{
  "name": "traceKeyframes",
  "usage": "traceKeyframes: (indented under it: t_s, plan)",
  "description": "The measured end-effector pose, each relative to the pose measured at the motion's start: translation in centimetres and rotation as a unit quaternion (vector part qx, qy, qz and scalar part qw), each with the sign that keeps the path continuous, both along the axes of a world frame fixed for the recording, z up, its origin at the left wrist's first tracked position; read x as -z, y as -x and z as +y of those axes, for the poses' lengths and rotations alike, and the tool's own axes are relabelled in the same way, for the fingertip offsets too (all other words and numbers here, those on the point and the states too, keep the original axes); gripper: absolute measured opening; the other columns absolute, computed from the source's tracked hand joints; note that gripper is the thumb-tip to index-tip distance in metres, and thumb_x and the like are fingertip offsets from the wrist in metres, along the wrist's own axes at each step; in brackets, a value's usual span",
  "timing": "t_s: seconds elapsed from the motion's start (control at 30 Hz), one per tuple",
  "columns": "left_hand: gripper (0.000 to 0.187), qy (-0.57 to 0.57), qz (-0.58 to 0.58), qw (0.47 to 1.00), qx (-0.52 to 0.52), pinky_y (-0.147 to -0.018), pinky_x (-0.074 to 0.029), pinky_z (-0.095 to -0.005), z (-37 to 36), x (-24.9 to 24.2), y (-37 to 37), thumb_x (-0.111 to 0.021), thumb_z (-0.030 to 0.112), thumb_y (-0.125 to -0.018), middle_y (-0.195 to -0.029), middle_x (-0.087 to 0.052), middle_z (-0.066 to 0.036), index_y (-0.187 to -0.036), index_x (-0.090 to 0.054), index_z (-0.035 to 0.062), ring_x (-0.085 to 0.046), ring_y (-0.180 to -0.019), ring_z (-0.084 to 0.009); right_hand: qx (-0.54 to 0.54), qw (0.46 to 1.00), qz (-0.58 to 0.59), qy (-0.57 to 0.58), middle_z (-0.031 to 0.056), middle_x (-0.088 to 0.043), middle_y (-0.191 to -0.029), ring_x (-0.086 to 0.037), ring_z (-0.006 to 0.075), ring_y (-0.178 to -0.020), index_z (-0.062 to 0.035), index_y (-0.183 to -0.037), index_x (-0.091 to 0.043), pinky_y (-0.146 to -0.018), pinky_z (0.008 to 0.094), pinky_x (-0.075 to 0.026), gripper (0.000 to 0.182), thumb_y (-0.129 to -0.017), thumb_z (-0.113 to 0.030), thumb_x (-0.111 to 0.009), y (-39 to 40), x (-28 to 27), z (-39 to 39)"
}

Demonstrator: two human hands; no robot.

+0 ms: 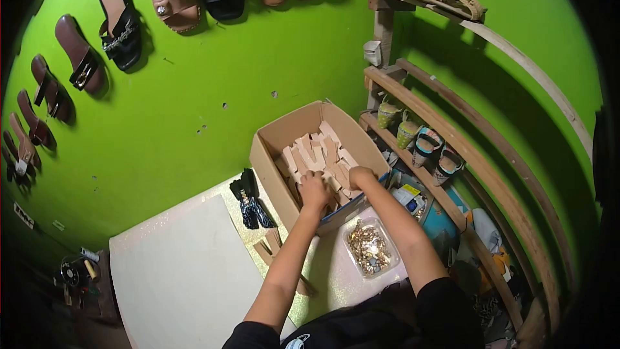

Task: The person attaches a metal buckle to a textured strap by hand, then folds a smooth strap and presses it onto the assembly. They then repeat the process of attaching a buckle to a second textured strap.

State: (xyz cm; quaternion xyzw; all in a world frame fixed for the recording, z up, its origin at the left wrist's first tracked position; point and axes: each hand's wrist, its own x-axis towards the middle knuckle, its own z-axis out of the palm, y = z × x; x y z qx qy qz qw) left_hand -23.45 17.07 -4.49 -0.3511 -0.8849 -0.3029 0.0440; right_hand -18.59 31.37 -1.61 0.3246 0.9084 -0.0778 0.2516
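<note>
A cardboard box [263, 155] stands against the green wall, holding many beige strap-like pieces [311, 155], perhaps leather or foam. My left hand [314, 189] reaches over its near side, fingers apart and resting on the pieces. At the box's right side, my right hand [361, 178] is bent down with curled fingers; whatever is in them is hidden. Close to my right forearm sits a clear plastic tub [371, 249] of gold and silver metal ornaments. A bundle of shiny black straps [250, 200] lies left of the box, and beige strips [271, 245] lie near my left forearm.
A large white sheet [181, 278] covers much of the glittery table [139, 239]. Sandals [119, 22] hang along the green wall. To the right, a wooden rack [465, 136] carries small strapped items [426, 145], with a cluttered heap [491, 239] behind its lower bars.
</note>
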Motion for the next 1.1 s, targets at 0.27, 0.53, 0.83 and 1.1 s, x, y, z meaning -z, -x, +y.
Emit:
traceKeyframes:
  t_s: [0.27,0.53,0.83,1.1]
  plan:
    - [0.032,-0.027,-0.005,1.0,0.0,-0.079,-0.038,-0.0427,-0.2,-0.4,-0.3,-0.06,0.018,-0.069,-0.102,-0.049,-0.012,-0.099,-0.056,0.0088,-0.046,-0.096,-0.0302,-0.002,1.0,0.015,-0.011,0.0145,-0.061,-0.095,-0.06,0.0256,-0.088,-0.004,-0.089,-0.064,-0.071,0.0433,-0.047,0.023,-0.066,-0.008,-0.06,-0.8,-2.4,-1.1]
    - [0.028,-0.292,-0.022,0.956,-0.013,-0.077,-0.04,-0.0352,-1.4,-2.2,0.9,-0.052,0.021,-0.08,-0.089,-0.057,-0.014,-0.1,-0.054,0.0014,-0.052,-0.085,-0.0277,-0.016,0.819,0.573,0.008,0.0192,-0.055,-0.086,-0.054,0.0331,-0.078,0.0002,-0.087,-0.054,-0.07,0.0335,-0.043,0.014,-0.079,-0.006,-0.045,-1.6,-6.2,-1.7]
    - [0.047,-0.492,-0.585,0.625,0.162,-0.075,-0.042,-0.0278,-6.0,-9.0,-1.1,-0.042,0.043,-0.086,-0.088,-0.053,-0.005,-0.111,-0.042,0.0028,-0.052,-0.078,-0.0153,-0.005,0.66,0.702,0.268,0.0019,-0.048,-0.072,-0.048,0.0083,-0.067,-0.0007,-0.093,-0.049,-0.061,0.0224,-0.041,0.011,-0.085,-0.006,-0.044,-9.9,-8.0,-8.0]
    - [0.009,-0.473,-0.468,0.72,0.196,-0.048,-0.035,-0.015,-9.6,-9.6,-6.9,-0.052,0.011,-0.084,-0.067,-0.053,0.004,-0.089,-0.053,0.0033,-0.045,-0.056,-0.0012,0.046,0.64,0.631,0.436,-0.0009,-0.046,-0.081,-0.044,0.0034,-0.075,-0.0001,-0.096,-0.048,-0.067,0.0166,-0.038,0.014,-0.083,-0.005,-0.05,-15.6,-1.6,-12.3]
